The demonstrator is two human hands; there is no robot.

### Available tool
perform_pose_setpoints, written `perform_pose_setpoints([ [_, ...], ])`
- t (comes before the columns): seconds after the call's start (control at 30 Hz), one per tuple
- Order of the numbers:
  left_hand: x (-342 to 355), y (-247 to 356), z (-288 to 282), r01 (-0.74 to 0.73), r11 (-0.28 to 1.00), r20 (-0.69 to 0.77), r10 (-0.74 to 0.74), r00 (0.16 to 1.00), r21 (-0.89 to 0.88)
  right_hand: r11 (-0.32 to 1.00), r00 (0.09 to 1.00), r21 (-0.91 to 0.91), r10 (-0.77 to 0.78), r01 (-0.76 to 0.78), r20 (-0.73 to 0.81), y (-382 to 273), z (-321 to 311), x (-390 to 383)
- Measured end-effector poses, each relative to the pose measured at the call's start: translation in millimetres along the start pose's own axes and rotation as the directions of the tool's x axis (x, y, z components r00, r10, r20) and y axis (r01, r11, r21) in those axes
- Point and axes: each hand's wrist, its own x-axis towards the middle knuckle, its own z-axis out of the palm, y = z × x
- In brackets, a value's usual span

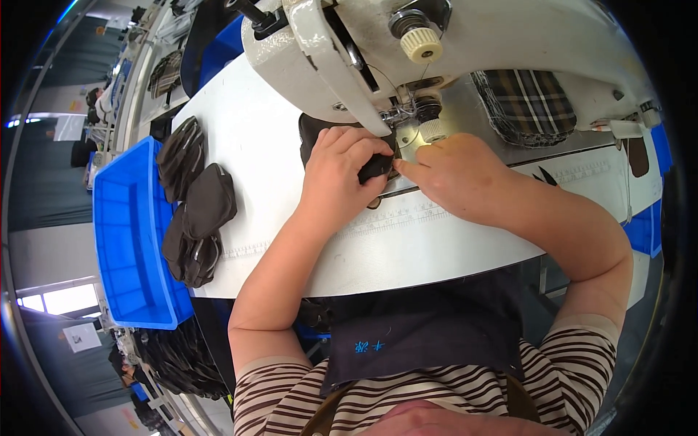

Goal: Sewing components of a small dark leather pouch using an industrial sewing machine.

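Observation:
A white sewing machine (465,43) stands over the table, its needle and presser foot (396,115) just above a dark brown fabric piece (311,131). My left hand (338,171) lies over this piece, fingers curled, gripping a folded dark part of it between thumb and fingers. From the other side my right hand (458,178) closes in, its index fingertip pressing the fabric's edge close to the foot; its other fingers are folded under and partly hidden. Much of the fabric piece is covered by my left hand.
Several dark zippered pouches (209,201) lie at the table's left edge, beside a blue plastic bin (134,240). Plaid fabric pieces (527,109) are stacked on the right of the machine bed. Dark-tipped snips (544,176) lie near my right forearm. Ruler markings (407,216) run along the tabletop.

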Motion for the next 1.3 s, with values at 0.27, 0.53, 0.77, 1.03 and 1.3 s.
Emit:
perform_pose_setpoints([
  [0.27, -1.4, 1.3, -2.8, -0.157, 0.976, -0.001, 0.159, 0.987, 0.151, 0.997, 0.999, 0.062, 0.039, -0.041, 0.035, -2.4, -3.9, 1.0],
  [0.53, -4.8, 9.0, 2.1, -0.187, 0.941, 0.005, 0.193, 0.981, 0.284, 0.998, 0.997, 0.045, 0.042, -0.045, 0.057, -4.7, -5.3, 1.1],
  [0.77, -3.1, 11.3, 3.4, -0.156, 0.945, 0.002, 0.162, 0.987, 0.289, 0.997, 0.998, 0.024, 0.069, -0.069, 0.008, -4.4, -2.2, 2.4],
  [1.03, 5.1, 6.6, 6.7, -0.130, 0.939, -0.023, 0.145, 0.989, 0.319, 0.988, 0.990, -0.071, 0.137, -0.139, -0.031, -2.0, 2.5, 7.5],
  [1.3, 11.9, -19.6, -33.3, -0.014, 0.988, 0.267, 0.056, 0.962, -0.155, 0.994, 0.995, -0.077, 0.073, -0.077, -0.063, 2.3, 3.6, 1.9],
])
